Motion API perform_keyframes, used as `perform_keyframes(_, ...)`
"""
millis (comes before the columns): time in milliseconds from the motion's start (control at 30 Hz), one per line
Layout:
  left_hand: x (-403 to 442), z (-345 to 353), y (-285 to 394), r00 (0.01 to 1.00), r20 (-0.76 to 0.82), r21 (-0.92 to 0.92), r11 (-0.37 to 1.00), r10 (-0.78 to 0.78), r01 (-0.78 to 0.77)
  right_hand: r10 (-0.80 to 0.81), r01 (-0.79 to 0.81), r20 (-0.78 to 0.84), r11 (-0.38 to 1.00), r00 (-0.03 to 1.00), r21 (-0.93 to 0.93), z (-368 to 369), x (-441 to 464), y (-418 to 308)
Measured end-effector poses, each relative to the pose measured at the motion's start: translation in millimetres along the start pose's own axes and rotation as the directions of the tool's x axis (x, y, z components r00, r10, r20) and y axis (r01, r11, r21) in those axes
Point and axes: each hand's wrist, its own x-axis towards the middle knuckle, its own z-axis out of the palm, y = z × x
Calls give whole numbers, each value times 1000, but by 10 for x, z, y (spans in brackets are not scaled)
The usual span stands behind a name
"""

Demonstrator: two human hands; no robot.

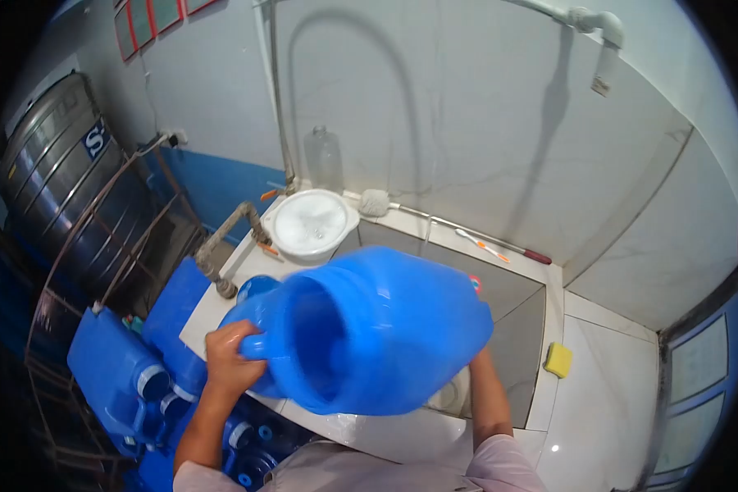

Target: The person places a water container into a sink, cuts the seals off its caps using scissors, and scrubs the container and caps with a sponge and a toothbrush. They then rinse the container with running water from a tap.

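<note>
A large blue water jug (418,328) is tilted over the tiled basin, its wide open mouth facing me and to the left. My left hand (234,358) is closed round the small handle beside the jug's mouth. On the right, my right hand (477,361) is against the underside of the jug's far end; its fingers are hidden behind the jug. Just beyond the jug, a white bowl (348,232) of foamy water stands on the basin's edge. A blue round object (258,287) shows partly behind the jug's left side.
A round brush (375,202), a toothbrush (482,245) and a red-handled rod (536,257) lie along the back ledge. A yellow sponge (558,360) is on the right edge. Blue containers (111,361), a pipe with taps (239,219) and a steel tank (66,189) stand left.
</note>
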Motion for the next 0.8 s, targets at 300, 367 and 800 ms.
perform_keyframes(300,-54,-270,121,840,132,-255,801,-526,542,385,-374,98,920,917,-120,267,1059,-448)
perform_keyframes(367,-105,-275,23,743,196,-214,711,-640,670,389,-375,188,921,902,-105,791,1193,-931)
perform_keyframes(800,-36,-118,45,655,287,-317,576,-699,753,414,-403,106,909,904,-111,968,1369,-763)
